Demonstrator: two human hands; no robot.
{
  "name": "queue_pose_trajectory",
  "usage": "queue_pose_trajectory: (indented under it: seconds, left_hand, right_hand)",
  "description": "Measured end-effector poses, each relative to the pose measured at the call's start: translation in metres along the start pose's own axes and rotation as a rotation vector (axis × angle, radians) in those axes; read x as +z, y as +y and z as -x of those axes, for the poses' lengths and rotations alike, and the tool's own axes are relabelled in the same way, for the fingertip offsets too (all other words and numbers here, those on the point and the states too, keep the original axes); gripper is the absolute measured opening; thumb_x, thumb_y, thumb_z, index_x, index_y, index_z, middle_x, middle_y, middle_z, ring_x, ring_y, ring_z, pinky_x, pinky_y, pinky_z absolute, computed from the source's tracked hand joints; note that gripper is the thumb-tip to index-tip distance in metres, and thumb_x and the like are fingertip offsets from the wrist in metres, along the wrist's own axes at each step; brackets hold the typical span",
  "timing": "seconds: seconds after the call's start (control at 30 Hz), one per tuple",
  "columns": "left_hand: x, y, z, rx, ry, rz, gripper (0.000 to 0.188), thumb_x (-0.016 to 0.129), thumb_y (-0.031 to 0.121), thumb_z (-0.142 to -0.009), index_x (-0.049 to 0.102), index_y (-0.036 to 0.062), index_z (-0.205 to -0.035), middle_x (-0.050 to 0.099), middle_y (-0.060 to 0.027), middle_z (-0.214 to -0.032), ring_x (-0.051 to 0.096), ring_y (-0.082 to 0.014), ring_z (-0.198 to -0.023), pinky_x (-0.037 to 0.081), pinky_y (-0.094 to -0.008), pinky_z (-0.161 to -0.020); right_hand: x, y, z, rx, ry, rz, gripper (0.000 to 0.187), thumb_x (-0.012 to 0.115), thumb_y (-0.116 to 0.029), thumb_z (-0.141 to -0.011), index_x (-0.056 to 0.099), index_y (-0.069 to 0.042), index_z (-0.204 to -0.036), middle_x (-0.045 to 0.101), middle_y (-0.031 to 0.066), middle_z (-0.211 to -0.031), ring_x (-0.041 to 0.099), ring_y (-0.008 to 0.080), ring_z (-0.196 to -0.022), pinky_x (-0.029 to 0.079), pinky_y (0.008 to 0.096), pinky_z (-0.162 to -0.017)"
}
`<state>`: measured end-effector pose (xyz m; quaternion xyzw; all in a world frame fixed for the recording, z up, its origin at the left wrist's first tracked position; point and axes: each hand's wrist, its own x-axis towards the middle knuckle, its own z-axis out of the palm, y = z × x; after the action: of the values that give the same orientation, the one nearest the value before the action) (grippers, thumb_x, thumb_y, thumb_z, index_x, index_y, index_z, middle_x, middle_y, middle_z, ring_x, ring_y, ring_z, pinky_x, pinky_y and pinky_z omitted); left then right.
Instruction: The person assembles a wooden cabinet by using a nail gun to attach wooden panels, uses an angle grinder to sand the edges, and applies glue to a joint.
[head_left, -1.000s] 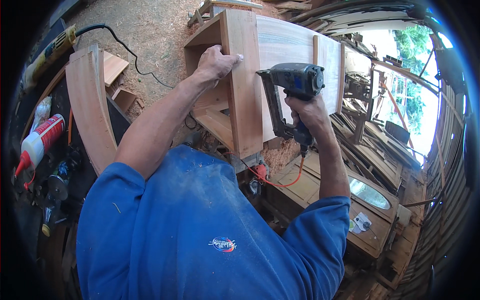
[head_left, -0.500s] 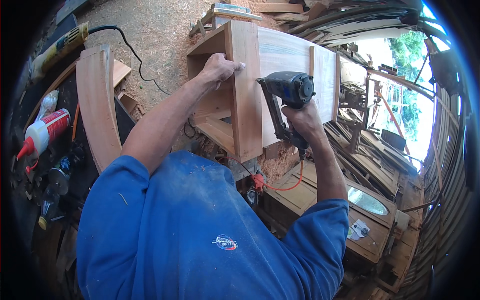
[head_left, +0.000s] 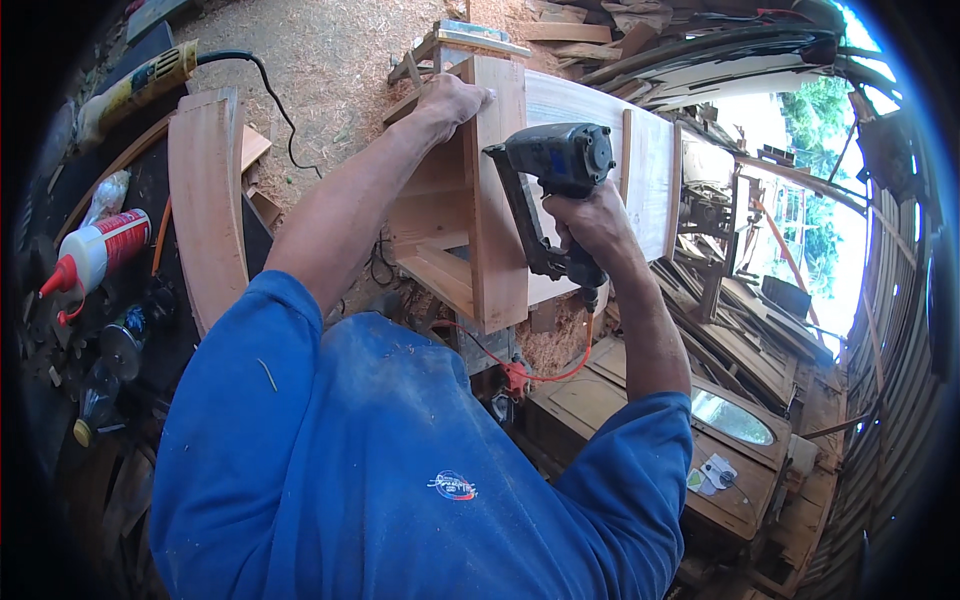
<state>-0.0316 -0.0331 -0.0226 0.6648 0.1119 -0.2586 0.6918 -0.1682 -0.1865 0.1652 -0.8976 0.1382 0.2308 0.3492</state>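
A black pneumatic nail gun [head_left: 560, 158] is in my right hand [head_left: 598, 226], its handle wrapped by my fingers. Its nose is over the front board [head_left: 500, 240] of a pale wooden cabinet [head_left: 430, 215]; whether it touches the wood I cannot tell. My left hand [head_left: 452, 104] is closed over the left edge of that board, near its far end. The cabinet's open side faces left, and a broad light panel [head_left: 575, 100] stretches to the right. An orange air hose [head_left: 570, 375] runs from the handle's base.
At left, a dark bench bears curved planks [head_left: 205, 190], a yellow corded power tool [head_left: 135, 90] and a red-and-white glue bottle [head_left: 100, 250]. A stool [head_left: 470, 45] stands beyond the cabinet. Stacked wood and a panel with an oval mirror [head_left: 730, 415] lie at right.
My left hand has slid farther along the board toward its far end. The nail gun has shifted slightly left and far, its nose now over the board's face.
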Motion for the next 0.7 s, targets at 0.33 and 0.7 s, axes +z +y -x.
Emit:
queue_pose_trajectory:
  seconds: [0.33, 0.7]
  left_hand:
    - [-0.003, 0.003, -0.002, 0.073, -0.02, -0.211, 0.047, 0.077, 0.032, -0.088, 0.073, -0.0087, -0.111, 0.074, -0.0179, -0.103, 0.071, -0.0225, -0.091, 0.056, -0.0357, -0.081]
    - [0.021, -0.101, 0.117, -0.11, -0.434, 0.312, 0.072, 0.077, 0.054, -0.087, 0.06, -0.0017, -0.129, 0.066, -0.0154, -0.123, 0.062, -0.0241, -0.113, 0.053, -0.0417, -0.092]
  right_hand:
    - [0.004, 0.002, -0.005, -0.09, 0.014, 0.138, 0.014, 0.061, -0.008, -0.077, 0.064, 0.004, -0.083, 0.061, 0.0068, -0.065, 0.059, 0.014, -0.055, 0.049, 0.0347, -0.053]
    - [0.007, -0.01, 0.0, 0.018, 0.013, 0.081, 0.009, 0.06, -0.006, -0.078, 0.061, 0.003, -0.079, 0.059, 0.0042, -0.061, 0.059, 0.0119, -0.053, 0.048, 0.032, -0.049]
